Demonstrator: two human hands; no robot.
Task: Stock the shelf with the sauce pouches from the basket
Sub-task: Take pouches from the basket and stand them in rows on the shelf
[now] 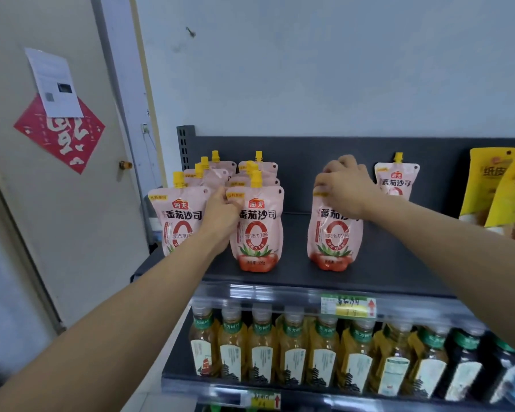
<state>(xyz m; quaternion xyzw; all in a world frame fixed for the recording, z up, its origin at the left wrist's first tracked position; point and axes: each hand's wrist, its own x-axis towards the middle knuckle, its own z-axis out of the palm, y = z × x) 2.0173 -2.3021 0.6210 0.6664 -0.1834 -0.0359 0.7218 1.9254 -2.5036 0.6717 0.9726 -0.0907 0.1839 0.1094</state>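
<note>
Pink tomato sauce pouches with yellow caps stand upright on the dark top shelf. Two rows of several pouches fill the left end. My left hand reaches between their front pouches and grips the left edge of the second-row front pouch. Further right a single pouch stands near the shelf's front; my right hand holds its top, covering the cap. Another pouch stands behind it against the back panel. The basket is out of view.
Yellow snack bags stand at the shelf's right end. Bare shelf lies between the pouch rows and the single pouch. Tea bottles line the shelf below, behind a price rail. A door with a red decoration is on the left.
</note>
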